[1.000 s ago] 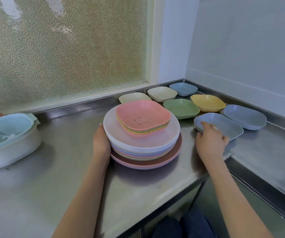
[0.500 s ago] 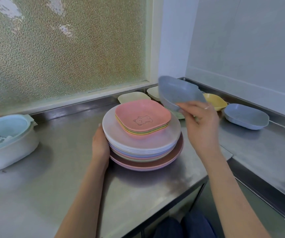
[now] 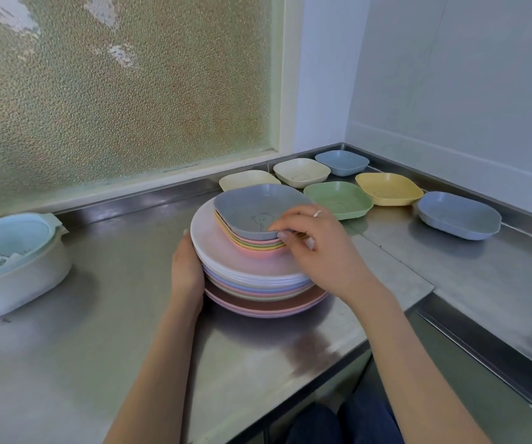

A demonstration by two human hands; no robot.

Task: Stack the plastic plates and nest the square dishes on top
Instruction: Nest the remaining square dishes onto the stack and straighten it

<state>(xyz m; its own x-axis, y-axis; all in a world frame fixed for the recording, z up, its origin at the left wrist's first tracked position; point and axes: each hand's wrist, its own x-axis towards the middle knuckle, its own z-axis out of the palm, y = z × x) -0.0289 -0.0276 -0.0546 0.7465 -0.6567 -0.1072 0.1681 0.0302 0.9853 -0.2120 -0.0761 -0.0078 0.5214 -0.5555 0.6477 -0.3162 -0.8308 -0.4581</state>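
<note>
A stack of round plastic plates point(image 3: 245, 277) stands mid-counter, with several square dishes nested on top. The topmost is a blue-grey square dish point(image 3: 251, 209) with a bear drawing. My right hand point(image 3: 319, 251) pinches its near right rim, fingers under the edge. The left side of the plate stack is held by my left hand point(image 3: 187, 267). More square dishes lie loose at the back right: cream point(image 3: 248, 180), cream-white point(image 3: 301, 173), blue point(image 3: 343, 162), green point(image 3: 338, 199), yellow point(image 3: 389, 189), and a blue-grey one point(image 3: 458, 215).
A pale blue and white tub point(image 3: 11, 264) sits at the left of the steel counter point(image 3: 114, 315). A frosted window is behind, a white wall to the right. The counter's front edge drops off near my legs, and a lower steel ledge runs along the right.
My right hand lifted the blue-grey dish from the right of the counter, carried it left over the stack and set it down onto the pink dish. The left hand stayed on the stack.
</note>
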